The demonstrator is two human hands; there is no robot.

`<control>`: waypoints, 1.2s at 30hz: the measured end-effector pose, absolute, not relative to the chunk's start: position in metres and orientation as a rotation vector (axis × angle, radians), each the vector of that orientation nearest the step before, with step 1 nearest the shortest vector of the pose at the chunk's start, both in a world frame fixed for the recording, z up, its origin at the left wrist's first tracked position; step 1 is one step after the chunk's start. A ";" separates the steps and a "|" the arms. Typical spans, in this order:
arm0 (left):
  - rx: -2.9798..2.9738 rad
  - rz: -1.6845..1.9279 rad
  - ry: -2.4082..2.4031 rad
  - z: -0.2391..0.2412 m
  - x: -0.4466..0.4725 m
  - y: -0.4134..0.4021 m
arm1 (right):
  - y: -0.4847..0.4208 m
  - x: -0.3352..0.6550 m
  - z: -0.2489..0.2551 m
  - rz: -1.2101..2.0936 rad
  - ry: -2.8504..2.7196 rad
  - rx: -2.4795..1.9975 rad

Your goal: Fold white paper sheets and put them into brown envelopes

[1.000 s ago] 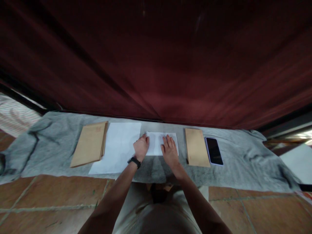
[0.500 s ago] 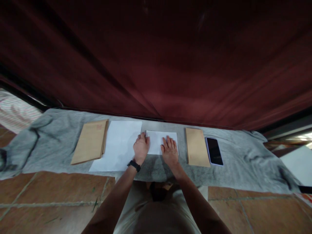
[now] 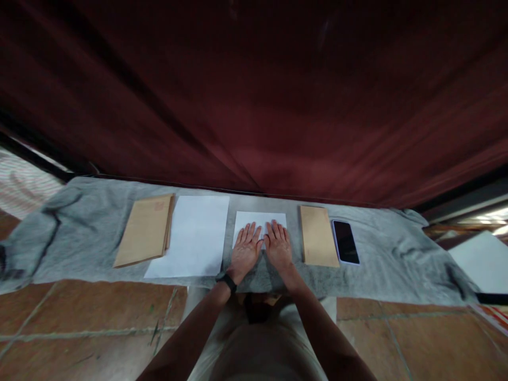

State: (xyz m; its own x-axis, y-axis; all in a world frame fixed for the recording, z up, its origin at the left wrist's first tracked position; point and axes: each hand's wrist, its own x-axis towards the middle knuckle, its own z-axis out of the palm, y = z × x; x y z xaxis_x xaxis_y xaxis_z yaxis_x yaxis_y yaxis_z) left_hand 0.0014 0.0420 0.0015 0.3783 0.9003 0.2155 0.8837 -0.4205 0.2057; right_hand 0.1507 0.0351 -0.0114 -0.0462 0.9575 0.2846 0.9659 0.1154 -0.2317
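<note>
A small white folded sheet of paper [image 3: 256, 217] lies flat on the grey cloth [image 3: 397, 254], its near part covered by my hands. My left hand [image 3: 245, 251], with a dark band at the wrist, rests palm down on the paper's left half, fingers spread. Beside it my right hand [image 3: 279, 247] lies palm down on the right half, fingers stretched out. The two thumbs come close together at the middle. Just left of the folded paper are larger white sheets [image 3: 198, 233]. To the right lies a brown envelope [image 3: 318, 236].
A stack of brown envelopes [image 3: 145, 227] overlaps the left edge of the white sheets. A phone [image 3: 346, 242] in a pale purple case lies right of the single envelope. Dark red fabric [image 3: 254, 106] hangs behind the cloth. Brown floor tiles [image 3: 91, 312] show in front.
My left hand has moved right from the paper's left edge onto its surface, and its fingers have spread flat. My right hand stays on the paper, close to where it was.
</note>
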 end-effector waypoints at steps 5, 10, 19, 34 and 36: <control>2.556 0.446 1.684 0.002 0.003 0.041 | 0.010 0.161 -0.014 -0.120 -1.956 -1.930; 2.539 0.438 1.677 0.003 0.004 0.041 | -0.045 0.166 -0.019 -0.171 -1.937 -1.882; 2.512 0.441 1.640 0.005 0.003 0.041 | -0.107 0.192 0.022 0.819 -2.086 -1.447; 2.520 0.396 1.678 0.002 0.003 0.041 | 0.040 0.144 -0.005 0.079 -2.089 -1.812; 2.461 0.422 1.727 0.002 0.006 0.045 | 0.038 0.144 -0.009 0.048 -2.088 -1.841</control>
State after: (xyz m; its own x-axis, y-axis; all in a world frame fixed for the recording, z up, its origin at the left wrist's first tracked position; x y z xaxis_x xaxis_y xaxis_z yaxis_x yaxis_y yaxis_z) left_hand 0.0063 0.0451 0.0024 0.3160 0.9343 0.1650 0.9050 -0.3491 0.2431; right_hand 0.1442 0.0380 -0.0088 -0.0903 0.9664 0.2406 0.9544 0.1530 -0.2563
